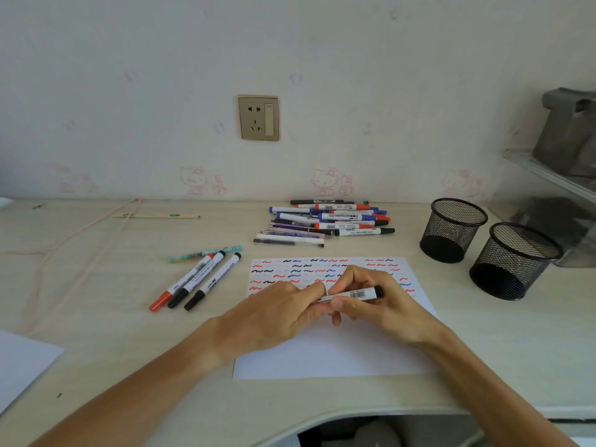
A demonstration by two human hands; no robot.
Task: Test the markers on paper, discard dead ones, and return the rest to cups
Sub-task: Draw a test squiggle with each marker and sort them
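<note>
A pale wood-grain laminate table (96,333) fills the lower half of the frame, below a wall with faint pink cartoon wallpaper and a brass-coloured wall socket (258,118) at upper centre. At lower centre lies a white sheet of paper (335,350), smooth and flat, its upper part covered with rows of short red, black and blue squiggles. Over it both hands meet on one white plastic marker with a barcode label and a black end (353,295), lying nearly level: the left hand (274,314) is closed around its left end, which its fingers hide, and the right hand (371,301) grasps the barrel between thumb and fingers. Left of the paper lie three white-barrelled markers (196,282) side by side, slanting, one with a red cap and two with black caps, and just above them one slim pale-green patterned pen (206,253). Above the paper, near the wall, a loose pile of markers and pens (329,222) with red, blue, black and purple parts rests on the table; their number cannot be counted with certainty. At right stand two round black wire-mesh cups (451,230), close together and upright; both look empty. A second white sheet (22,362) shows at the lower left edge.
</note>
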